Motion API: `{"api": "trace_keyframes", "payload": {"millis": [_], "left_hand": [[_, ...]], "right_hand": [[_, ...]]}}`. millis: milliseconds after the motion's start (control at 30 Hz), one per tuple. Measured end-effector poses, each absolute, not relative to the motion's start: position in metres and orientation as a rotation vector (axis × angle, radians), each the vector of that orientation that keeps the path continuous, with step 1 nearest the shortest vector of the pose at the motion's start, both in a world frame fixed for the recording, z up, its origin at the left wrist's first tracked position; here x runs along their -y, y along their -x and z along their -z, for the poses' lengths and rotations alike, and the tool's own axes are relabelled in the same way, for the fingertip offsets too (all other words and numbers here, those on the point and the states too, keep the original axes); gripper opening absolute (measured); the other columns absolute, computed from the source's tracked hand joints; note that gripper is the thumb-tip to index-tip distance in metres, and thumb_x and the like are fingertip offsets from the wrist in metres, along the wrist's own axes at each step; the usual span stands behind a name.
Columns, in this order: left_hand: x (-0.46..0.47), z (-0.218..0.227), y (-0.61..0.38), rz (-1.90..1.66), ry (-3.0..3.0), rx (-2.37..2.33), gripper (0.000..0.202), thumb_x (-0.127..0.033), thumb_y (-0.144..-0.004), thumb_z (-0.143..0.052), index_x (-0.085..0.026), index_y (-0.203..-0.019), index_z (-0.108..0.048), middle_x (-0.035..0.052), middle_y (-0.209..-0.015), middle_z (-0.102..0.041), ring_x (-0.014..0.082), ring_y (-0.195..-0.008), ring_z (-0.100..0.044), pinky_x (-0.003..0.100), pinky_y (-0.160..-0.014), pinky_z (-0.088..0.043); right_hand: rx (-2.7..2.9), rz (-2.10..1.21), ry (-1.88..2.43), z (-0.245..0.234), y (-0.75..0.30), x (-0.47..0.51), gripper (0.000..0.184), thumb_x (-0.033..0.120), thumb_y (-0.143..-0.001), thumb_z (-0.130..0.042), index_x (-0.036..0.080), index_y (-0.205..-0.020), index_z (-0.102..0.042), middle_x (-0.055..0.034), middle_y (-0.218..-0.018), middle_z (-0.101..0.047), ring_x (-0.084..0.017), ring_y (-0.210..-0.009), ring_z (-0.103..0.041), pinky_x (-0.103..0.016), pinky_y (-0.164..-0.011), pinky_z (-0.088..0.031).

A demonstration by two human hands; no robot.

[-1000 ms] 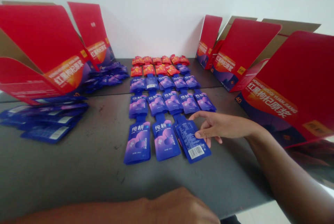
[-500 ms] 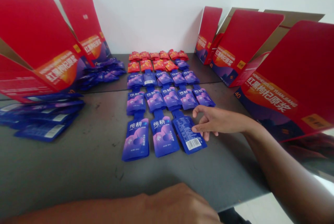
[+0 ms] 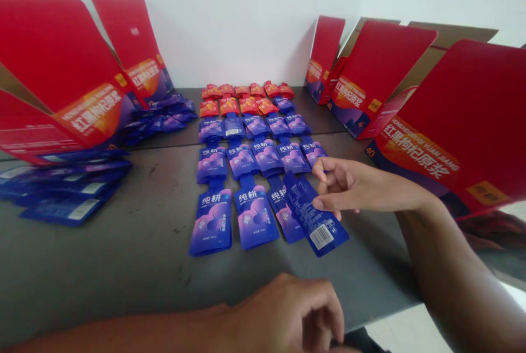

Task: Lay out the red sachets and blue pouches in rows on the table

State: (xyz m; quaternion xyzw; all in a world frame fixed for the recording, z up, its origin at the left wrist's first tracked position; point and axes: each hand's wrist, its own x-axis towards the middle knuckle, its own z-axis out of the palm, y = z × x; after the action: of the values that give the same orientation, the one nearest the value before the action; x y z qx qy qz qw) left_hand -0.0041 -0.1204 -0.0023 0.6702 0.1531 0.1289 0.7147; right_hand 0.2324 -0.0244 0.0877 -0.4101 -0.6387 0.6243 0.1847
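Note:
My right hand (image 3: pixel 339 186) pinches a blue pouch (image 3: pixel 314 213) between thumb and fingers. This pouch shows its printed back with a white barcode and lies tilted, partly over another purple-blue pouch (image 3: pixel 286 216). Left of them in the front row are two more pouches, one in the middle (image 3: pixel 255 216) and one at the left end (image 3: pixel 211 221), fronts up. At the bottom edge, my left hand (image 3: pixel 283 314) is loosely closed, fingers curled in, and nothing shows in it. Its fingertips are partly cut off by the frame.
Rows of blue pouches (image 3: pixel 267 157) and red pouches (image 3: pixel 249 105) run back to the wall. Loose blue pouches lie in a near-left pile (image 3: pixel 82 191) and a far-left heap (image 3: pixel 164 114). Red cartons stand at left (image 3: pixel 53 51) and right (image 3: pixel 464 123) on the dark table (image 3: pixel 135 271).
My right hand has moved right with the barcoded pouch, uncovering part of the pouch beneath it. My left hand has turned a little, and its curled fingers now show.

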Motion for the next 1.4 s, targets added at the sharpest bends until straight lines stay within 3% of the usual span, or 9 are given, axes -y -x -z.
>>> {"api": "trace_keyframes", "payload": {"millis": [133, 300, 467, 600, 800, 933, 1000, 1200, 1400], "left_hand": [[0.116, -0.017, -0.002, -0.4, -1.11, -0.537, 0.068, -0.077, -0.089, -0.061, -0.016, -0.113, -0.044, 0.0044, -0.093, -0.056, 0.0123, -0.071, -0.057, 0.019, -0.05, -0.045], [0.113, -0.016, -0.005, -0.522, -1.031, -0.443, 0.064, -0.068, -0.094, -0.062, -0.016, -0.128, -0.043, 0.0126, -0.118, -0.051, 0.0192, -0.093, -0.065, 0.022, -0.057, -0.054], [0.115, -0.017, -0.003, -0.589, -1.027, -0.396, 0.067, -0.062, -0.096, -0.065, -0.019, -0.142, -0.041, 0.0146, -0.126, -0.055, 0.0214, -0.106, -0.063, 0.032, -0.078, -0.057], [0.117, -0.017, -0.007, -0.663, -0.997, -0.345, 0.064, -0.051, -0.095, -0.072, -0.021, -0.143, -0.044, 0.0151, -0.14, -0.054, 0.0253, -0.128, -0.056, 0.038, -0.102, -0.052], [0.119, -0.01, -0.01, -0.687, -1.024, -0.567, 0.041, -0.047, -0.101, -0.064, -0.015, -0.126, -0.058, 0.0111, -0.117, -0.065, 0.0199, -0.106, -0.067, 0.033, -0.087, -0.058], [0.121, -0.007, -0.005, -0.598, -1.117, -0.591, 0.04, -0.05, -0.103, -0.059, -0.011, -0.113, -0.062, 0.009, -0.103, -0.068, 0.0187, -0.098, -0.068, 0.035, -0.089, -0.058], [0.122, -0.005, -0.003, -0.561, -1.193, -0.591, 0.041, -0.05, -0.104, -0.056, -0.011, -0.11, -0.063, 0.0084, -0.098, -0.068, 0.0181, -0.095, -0.067, 0.035, -0.088, -0.057], [0.12, -0.005, -0.002, -0.534, -1.249, -0.593, 0.04, -0.051, -0.104, -0.055, -0.012, -0.11, -0.061, 0.0096, -0.102, -0.069, 0.0181, -0.094, -0.066, 0.036, -0.087, -0.055], [0.12, -0.013, -0.005, -0.623, -1.129, -0.553, 0.041, -0.049, -0.104, -0.058, -0.01, -0.119, -0.058, 0.0114, -0.106, -0.069, 0.0175, -0.093, -0.067, 0.032, -0.081, -0.057]], "right_hand": [[1.792, -1.716, 1.051, -0.097, -0.226, 0.043, 0.04, 0.024, -0.087, -0.079, 0.025, -0.089, -0.039, 0.012, -0.065, -0.052, -0.005, -0.051, -0.05, -0.017, -0.047, -0.04], [2.01, -1.543, 1.06, -0.1, -0.209, 0.063, 0.032, 0.014, -0.083, -0.074, 0.023, -0.084, -0.043, 0.0092, -0.068, -0.054, -0.006, -0.057, -0.048, -0.016, -0.048, -0.035], [2.212, -1.46, 1.04, -0.103, -0.199, 0.066, 0.03, 0.01, -0.078, -0.076, 0.022, -0.084, -0.048, 0.0093, -0.069, -0.056, -0.005, -0.058, -0.049, -0.016, -0.049, -0.033], [2.258, -1.524, 0.987, -0.102, -0.195, 0.063, 0.02, 0.022, -0.089, -0.075, 0.021, -0.091, -0.055, 0.0084, -0.069, -0.059, -0.005, -0.058, -0.053, -0.016, -0.051, -0.039], [2.034, -1.609, 0.907, -0.101, -0.204, 0.056, 0.024, 0.039, -0.096, -0.073, 0.019, -0.099, -0.06, 0.0028, -0.077, -0.066, -0.009, -0.064, -0.062, -0.019, -0.055, -0.047], [1.838, -1.193, 1.072, -0.103, -0.216, 0.044, 0.039, 0.039, -0.079, -0.09, 0.019, -0.102, -0.065, 0.0003, -0.087, -0.068, -0.011, -0.071, -0.062, -0.021, -0.06, -0.049], [1.873, -1.186, 1.151, -0.102, -0.219, 0.039, 0.044, 0.042, -0.077, -0.091, 0.019, -0.107, -0.07, -0.0013, -0.092, -0.071, -0.013, -0.075, -0.064, -0.023, -0.064, -0.05], [2.044, -1.662, 1.18, -0.093, -0.223, 0.031, 0.041, 0.057, -0.09, -0.074, 0.017, -0.087, -0.076, 0.0023, -0.07, -0.065, -0.009, -0.059, -0.054, -0.02, -0.052, -0.044], [2.001, -1.858, 1.032, -0.104, -0.238, 0.032, 0.06, 0.067, -0.101, -0.05, 0.013, -0.108, -0.076, -0.0117, -0.099, -0.077, -0.018, -0.084, -0.071, -0.023, -0.061, -0.056]]}}
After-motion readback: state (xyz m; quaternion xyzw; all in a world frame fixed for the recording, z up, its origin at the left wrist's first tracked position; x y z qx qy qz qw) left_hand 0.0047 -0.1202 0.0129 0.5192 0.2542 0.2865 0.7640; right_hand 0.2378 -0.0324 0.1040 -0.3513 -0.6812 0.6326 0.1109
